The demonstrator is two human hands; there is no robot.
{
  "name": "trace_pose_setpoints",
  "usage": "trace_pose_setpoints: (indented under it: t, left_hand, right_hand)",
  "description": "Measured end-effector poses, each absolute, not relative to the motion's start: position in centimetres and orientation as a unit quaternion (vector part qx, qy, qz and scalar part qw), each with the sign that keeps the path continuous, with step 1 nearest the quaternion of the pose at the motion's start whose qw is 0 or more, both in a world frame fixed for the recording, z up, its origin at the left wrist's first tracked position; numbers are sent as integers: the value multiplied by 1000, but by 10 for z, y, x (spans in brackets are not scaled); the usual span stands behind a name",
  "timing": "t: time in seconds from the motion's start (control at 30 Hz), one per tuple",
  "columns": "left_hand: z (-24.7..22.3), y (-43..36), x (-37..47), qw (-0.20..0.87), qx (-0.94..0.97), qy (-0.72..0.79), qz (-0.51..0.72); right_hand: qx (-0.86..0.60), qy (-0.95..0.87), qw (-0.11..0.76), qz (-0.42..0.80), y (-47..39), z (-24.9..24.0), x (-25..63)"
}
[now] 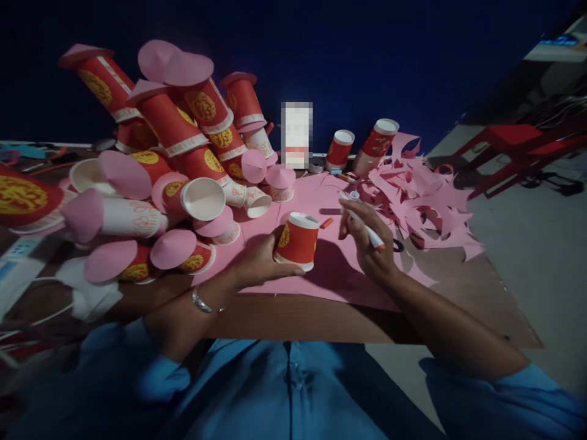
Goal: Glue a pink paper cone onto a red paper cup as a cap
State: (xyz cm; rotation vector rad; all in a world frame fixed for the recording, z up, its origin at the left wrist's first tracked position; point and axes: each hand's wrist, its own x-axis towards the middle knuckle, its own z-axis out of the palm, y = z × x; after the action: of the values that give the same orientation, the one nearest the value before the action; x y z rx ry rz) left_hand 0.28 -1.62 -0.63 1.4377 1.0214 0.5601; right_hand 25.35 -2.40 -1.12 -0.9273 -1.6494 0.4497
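My left hand [268,260] grips a red paper cup [298,239] with a yellow printed pattern, turned bottom up over the pink paper sheet [339,269]. Its white base faces upward, and the fingers behind it are partly hidden. To the right of the cup, my right hand [369,241] is closed around a white marker [372,235] with a red end. The marker is apart from the cup. Between the two lies a small red marker cap [326,223] on the paper.
At left, many red and white paper cups with pink paper cones [172,249] lie and stand in stacks. Pink paper scraps [413,195] are heaped at right. Toward the back stand a small red cup [340,150] and a taller cup stack [376,146]. A red stool [509,137] is beyond the table.
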Motion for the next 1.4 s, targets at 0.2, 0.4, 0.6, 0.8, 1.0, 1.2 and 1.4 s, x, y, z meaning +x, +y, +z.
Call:
trace_pose_setpoints:
  t: [0.2,0.4,0.6,0.8,1.0,1.2,1.4]
  left_hand:
    - [1,-21,13,539,645,485,242]
    - [-5,-21,17,487,673,502,240]
    - [-17,-21,12,563,644,445,266]
    - [-18,-21,7,525,674,464,236]
    - [-11,-20,9,499,691,469,232]
    - [-9,-19,12,470,695,492,232]
    - [-16,-17,12,493,674,490,251]
  right_hand:
    - [-379,-753,537,19,-38,0,250]
    - [-271,-818,503,-62,-52,1,238]
    - [-225,-861,448,-81,-58,1,236]
    - [-219,-863,446,-97,-58,-2,232]
    - [-232,-855,448,-114,-56,1,227]
    - [-242,-855,449,-98,-57,7,229]
    - [-253,-841,469,-91,-55,4,230]
